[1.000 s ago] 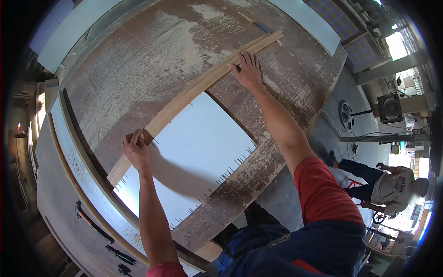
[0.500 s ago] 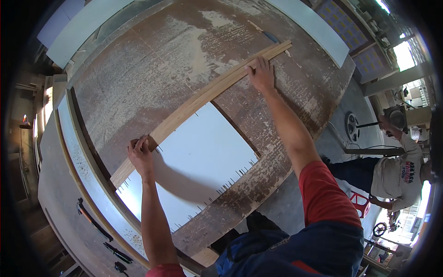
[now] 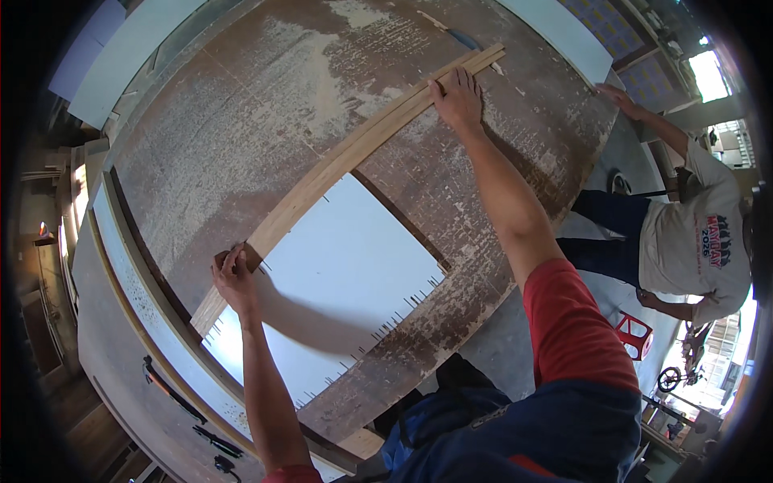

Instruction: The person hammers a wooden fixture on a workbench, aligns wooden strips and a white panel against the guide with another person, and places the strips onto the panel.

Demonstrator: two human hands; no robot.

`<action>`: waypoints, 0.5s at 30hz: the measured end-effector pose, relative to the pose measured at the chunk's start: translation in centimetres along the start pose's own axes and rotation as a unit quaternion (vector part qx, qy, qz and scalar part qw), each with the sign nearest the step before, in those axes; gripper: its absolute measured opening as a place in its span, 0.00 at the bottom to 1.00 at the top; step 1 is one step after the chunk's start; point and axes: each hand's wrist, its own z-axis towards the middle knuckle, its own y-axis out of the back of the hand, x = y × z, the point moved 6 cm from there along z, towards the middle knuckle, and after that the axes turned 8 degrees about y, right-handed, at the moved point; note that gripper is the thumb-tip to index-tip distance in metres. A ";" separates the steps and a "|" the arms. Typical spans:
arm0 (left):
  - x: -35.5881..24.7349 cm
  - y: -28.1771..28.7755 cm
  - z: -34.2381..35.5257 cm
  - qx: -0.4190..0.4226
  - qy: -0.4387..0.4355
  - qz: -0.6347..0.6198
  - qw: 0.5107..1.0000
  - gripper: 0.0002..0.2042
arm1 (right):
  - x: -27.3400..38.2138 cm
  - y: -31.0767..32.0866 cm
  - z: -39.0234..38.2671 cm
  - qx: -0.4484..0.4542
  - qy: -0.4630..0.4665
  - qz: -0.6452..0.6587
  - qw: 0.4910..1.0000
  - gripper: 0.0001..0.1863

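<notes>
Long pale wooden strips [image 3: 322, 173] lie side by side, slanting across the table from lower left to upper right. Curled fingers of my left hand [image 3: 235, 282] grip the strips near their lower left end. Toward the far right end, my right hand [image 3: 459, 101] lies over them, thumb on the near edge and fingers reaching across. Below the strips rests a white panel [image 3: 338, 258] with short dark marks along its edges, partly shaded by my left arm. The far side of the panel meets or passes under the strips; I cannot tell which.
Sawdust covers the worn brown table [image 3: 241, 161]. A raised white-topped rail [image 3: 153, 314] runs along the left, with dark-handled tools [image 3: 173, 390] beyond it. White boards [image 3: 555, 36] lie at the far edge. A person [image 3: 684, 217] stands at the right, near a red stool [image 3: 634, 336].
The strips and both hands sit slightly farther left and up in view. The person at the right has turned and come nearer, one hand now at the table's edge.
</notes>
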 end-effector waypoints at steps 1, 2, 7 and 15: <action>0.1 -0.1 0.0 0.005 0.010 0.001 1.000 0.08 | -0.2 -0.1 0.0 -0.001 -0.012 0.006 1.000 0.43; 0.1 0.0 0.0 0.001 0.006 -0.007 1.000 0.08 | -0.4 -0.2 0.0 -0.001 -0.029 0.004 1.000 0.44; 0.3 -0.2 0.0 0.009 0.035 -0.003 0.999 0.07 | -0.5 -0.4 0.1 -0.002 -0.042 -0.015 0.999 0.45; 0.0 0.0 0.1 -0.001 -0.001 -0.008 1.000 0.08 | -0.1 1.0 -0.1 -0.028 -0.044 -0.005 0.999 0.43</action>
